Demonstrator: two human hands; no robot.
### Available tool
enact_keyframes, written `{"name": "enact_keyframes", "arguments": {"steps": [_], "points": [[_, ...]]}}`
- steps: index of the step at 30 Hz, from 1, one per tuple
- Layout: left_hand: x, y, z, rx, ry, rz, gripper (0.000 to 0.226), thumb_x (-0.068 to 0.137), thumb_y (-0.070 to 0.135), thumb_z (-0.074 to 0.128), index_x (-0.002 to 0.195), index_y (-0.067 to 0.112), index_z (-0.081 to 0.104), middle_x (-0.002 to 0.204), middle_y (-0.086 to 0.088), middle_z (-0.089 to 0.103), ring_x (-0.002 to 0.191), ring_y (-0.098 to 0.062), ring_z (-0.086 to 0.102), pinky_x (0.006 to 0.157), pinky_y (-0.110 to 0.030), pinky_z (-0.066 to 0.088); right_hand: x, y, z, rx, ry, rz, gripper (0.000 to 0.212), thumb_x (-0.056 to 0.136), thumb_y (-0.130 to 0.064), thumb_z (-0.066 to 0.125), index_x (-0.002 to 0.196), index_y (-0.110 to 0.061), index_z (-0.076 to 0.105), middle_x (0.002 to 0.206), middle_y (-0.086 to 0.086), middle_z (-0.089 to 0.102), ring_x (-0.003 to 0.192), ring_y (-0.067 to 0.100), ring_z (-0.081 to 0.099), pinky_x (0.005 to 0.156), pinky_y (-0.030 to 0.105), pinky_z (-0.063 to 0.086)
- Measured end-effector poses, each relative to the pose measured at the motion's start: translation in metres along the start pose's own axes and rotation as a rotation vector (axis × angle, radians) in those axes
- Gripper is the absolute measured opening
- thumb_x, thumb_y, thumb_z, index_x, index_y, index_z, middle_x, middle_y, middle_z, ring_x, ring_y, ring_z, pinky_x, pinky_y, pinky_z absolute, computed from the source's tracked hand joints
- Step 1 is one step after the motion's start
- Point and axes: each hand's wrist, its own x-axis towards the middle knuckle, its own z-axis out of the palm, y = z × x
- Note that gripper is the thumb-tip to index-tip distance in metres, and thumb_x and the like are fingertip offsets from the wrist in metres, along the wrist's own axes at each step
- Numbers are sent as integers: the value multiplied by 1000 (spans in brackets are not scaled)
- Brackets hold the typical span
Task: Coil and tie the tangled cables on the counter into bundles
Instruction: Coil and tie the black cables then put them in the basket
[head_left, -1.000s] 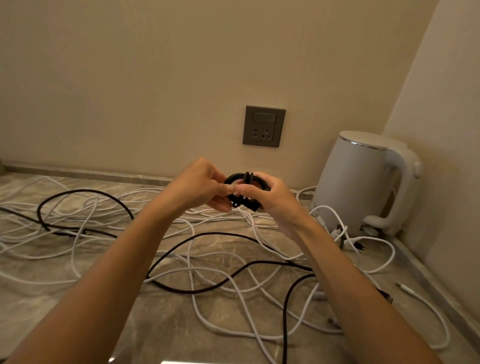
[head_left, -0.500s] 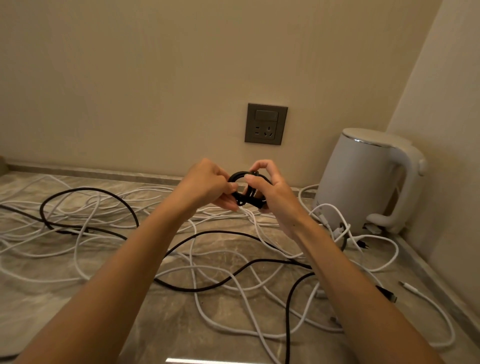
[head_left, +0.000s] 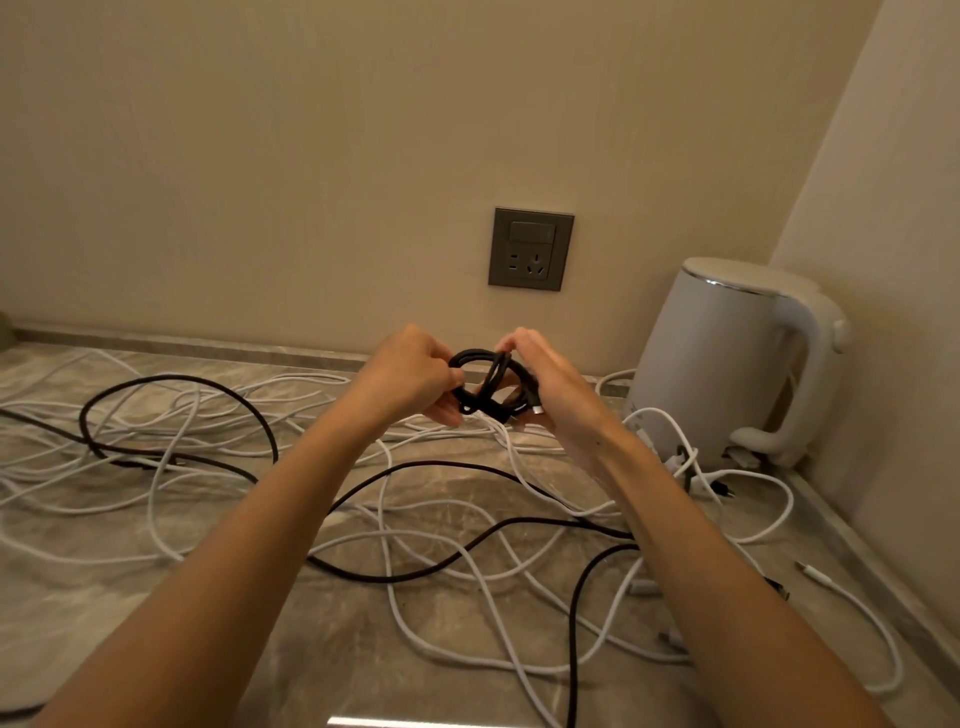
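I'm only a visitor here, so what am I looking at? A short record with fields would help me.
activity: tying a coiled cable into a bundle
left hand: grips the black coil from the left
right hand: pinches the coil's top and cradles its right side
counter: loose white cables and black cables, tangled
right corner: white kettle
wall: socket, nothing plugged in
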Motion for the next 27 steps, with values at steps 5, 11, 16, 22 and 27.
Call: {"name": "enact_keyframes", "arguments": {"steps": [5,11,16,22,27], "points": [[1,-2,-5,106,29,48,14,94,9,51,87,4,62,80,-15,68,70,-21,69,69,-30,58,1,6,-8,129,-47,-35,11,96,-21,49,90,-19,57,92,6,65,86,22,58,77,39,48],[2,-1,-3,145,10,67,12,93,9,52,90,5,63,70,-7,65,57,-13,66,61,-24,57,-2,6,-9,340,-106,-85,6,87,-8,53,85,-13,54,66,-8,64,67,7,58,64,21,46],[1,0,-2,195,6,117,13,92,10,54,97,5,65,68,-4,66,55,-10,66,64,-27,58,0,4,-8,372,-123,-98,10,88,-3,51,80,-9,54,62,-7,61,62,6,56,61,16,44],[-1,3,-3,170,61,113,12,91,9,55,89,2,65,74,-12,68,63,-17,69,66,-29,59,4,8,-4,463,-28,-53,15,95,-5,47,88,-10,60,73,-1,65,64,7,60,58,17,50],[0,2,-6,45,165,98,13,92,6,53,96,-2,63,76,-16,67,65,-22,69,71,-36,59,5,7,-8,499,44,-1,27,98,-2,36,106,-8,61,91,9,69,82,18,66,76,30,56]]}}
